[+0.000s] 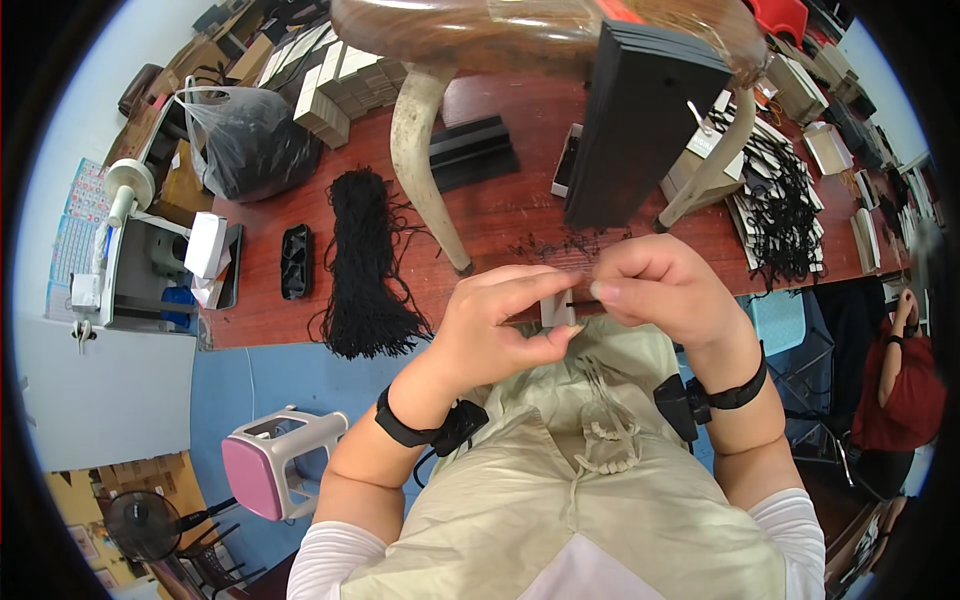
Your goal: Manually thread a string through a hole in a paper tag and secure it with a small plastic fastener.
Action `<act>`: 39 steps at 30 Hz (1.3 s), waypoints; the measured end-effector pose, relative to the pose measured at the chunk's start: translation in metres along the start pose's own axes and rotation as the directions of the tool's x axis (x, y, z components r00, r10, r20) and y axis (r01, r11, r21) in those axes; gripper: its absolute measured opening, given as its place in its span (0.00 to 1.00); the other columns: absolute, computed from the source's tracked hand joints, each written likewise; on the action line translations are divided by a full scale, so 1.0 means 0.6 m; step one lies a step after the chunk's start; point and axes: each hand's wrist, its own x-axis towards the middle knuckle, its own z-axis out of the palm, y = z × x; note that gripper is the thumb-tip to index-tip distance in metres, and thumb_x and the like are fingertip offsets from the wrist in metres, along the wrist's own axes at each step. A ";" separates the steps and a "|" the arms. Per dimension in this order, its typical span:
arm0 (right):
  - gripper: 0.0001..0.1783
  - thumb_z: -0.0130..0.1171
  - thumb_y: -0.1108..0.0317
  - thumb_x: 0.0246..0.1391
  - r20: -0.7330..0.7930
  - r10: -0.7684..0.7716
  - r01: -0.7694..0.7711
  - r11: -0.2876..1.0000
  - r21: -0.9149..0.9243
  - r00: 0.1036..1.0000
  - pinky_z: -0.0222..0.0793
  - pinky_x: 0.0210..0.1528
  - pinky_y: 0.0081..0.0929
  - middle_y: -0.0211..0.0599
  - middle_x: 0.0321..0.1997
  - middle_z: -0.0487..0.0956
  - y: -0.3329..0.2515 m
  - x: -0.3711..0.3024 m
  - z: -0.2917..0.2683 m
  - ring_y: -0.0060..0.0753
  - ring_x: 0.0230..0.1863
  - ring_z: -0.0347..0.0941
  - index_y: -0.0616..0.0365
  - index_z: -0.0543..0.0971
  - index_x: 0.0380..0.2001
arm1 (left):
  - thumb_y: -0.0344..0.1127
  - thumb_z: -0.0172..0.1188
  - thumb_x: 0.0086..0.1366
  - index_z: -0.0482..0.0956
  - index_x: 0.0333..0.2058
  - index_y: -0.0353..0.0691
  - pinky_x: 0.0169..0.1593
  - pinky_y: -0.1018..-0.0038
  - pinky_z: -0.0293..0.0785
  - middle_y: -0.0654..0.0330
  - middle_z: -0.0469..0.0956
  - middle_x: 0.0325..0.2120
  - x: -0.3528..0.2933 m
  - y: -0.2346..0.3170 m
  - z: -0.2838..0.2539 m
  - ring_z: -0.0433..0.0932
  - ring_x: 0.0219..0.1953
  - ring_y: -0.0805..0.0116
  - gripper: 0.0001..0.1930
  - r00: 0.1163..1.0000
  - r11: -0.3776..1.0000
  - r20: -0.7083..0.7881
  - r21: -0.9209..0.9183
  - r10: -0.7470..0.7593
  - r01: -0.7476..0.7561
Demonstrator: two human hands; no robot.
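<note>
The person's left hand (500,325) and right hand (655,290) meet just above the lap, at the near edge of the reddish-brown bench (520,215). Both hands are closed on a small white card tag (558,308): the left hand pinches it between thumb and fingers from the left and below, and the right hand grips its upper right side, where a short black cord (580,298) shows at the fingertips. The tag sits upright between the two hands, in front of the person's pale beige apron (560,480). Each wrist wears a black strap.

On the bench, a long bundle of black cords (365,265) lies well to the left of the hands, with a small black tray (296,260) just beside it. Loose black cord scraps (560,245) lie scattered just beyond the hands. A tall black stack of cards (640,125) stands behind them, under a wooden stool (480,30) whose pale legs rest on the bench. To the right, white tags with black cords (780,215) lie in a heap. A clear plastic bag (250,140) of dark material sits at the far left. A pink stool (275,465) stands on the blue floor, and another person in red (900,385) sits at the right edge.
</note>
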 end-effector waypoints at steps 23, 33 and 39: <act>0.11 0.61 0.70 0.46 -0.377 0.046 -0.179 0.928 -0.327 0.925 0.54 0.20 0.19 0.21 0.14 0.67 0.091 -0.042 -0.054 0.12 0.19 0.58 0.63 0.72 0.16 | 0.35 0.71 0.46 0.77 0.45 0.40 0.37 0.69 0.74 0.54 0.79 0.37 -0.011 -0.022 -0.001 0.78 0.39 0.59 0.25 0.996 0.941 0.084 0.338 0.003 -0.031; 0.05 0.57 0.70 0.48 -0.886 -0.287 -0.060 0.942 -0.330 0.364 0.49 0.14 0.14 0.20 0.13 0.66 -0.032 -0.242 -0.231 0.10 0.12 0.56 0.58 0.76 0.22 | 0.28 0.68 0.44 0.74 0.29 0.34 0.38 0.68 0.71 0.54 0.72 0.29 -0.036 -0.111 -0.120 0.73 0.34 0.58 0.13 0.897 0.802 -0.042 0.432 -0.440 0.414; 0.13 0.56 0.59 0.54 -0.919 -0.387 -0.255 0.883 -0.394 0.078 0.55 0.15 0.16 0.27 0.17 0.74 -0.033 -0.222 -0.316 0.17 0.13 0.66 0.60 0.78 0.29 | 0.32 0.62 0.52 0.74 0.28 0.35 0.39 0.61 0.69 0.52 0.72 0.27 -0.045 -0.163 -0.120 0.72 0.34 0.51 0.08 0.915 0.462 -0.278 0.796 -0.293 0.390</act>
